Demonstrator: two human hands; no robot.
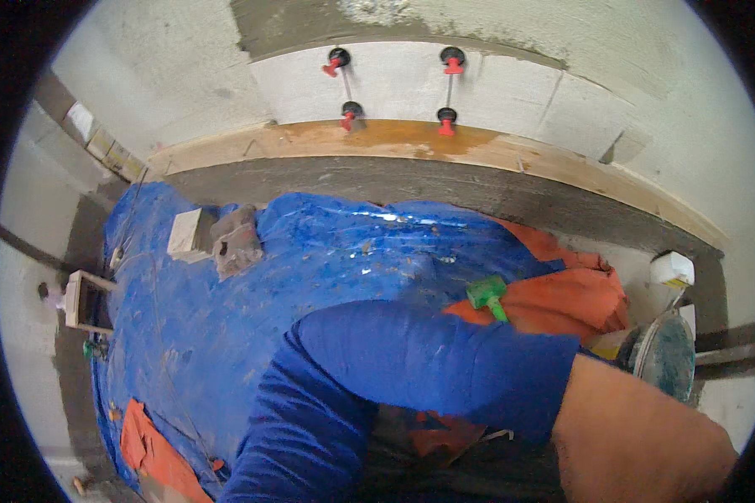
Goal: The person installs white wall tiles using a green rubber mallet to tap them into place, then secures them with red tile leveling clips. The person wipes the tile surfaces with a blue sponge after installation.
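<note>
1. The person's blue sleeve (428,360) bends across the lower centre, and a bare arm (637,432) runs from its cuff to the lower right
2. The left hand and the right hand are both out of the frame, so whether their fingers are open, closed or gripping cannot be told
3. Nearest the bare arm is a bucket (667,356) at the right edge; whether they touch is unclear
4. A green mallet (485,292) lies right of centre, beside an orange cloth (562,300)
5. A blue sheet (302,260) spreads over the centre and left, bearing a pale block (190,235) and a rag (236,241) side by side at upper left
6. Along the top, a white slab (403,88) carries four black-and-red clamps (452,59), above a wooden strip (335,141)
</note>
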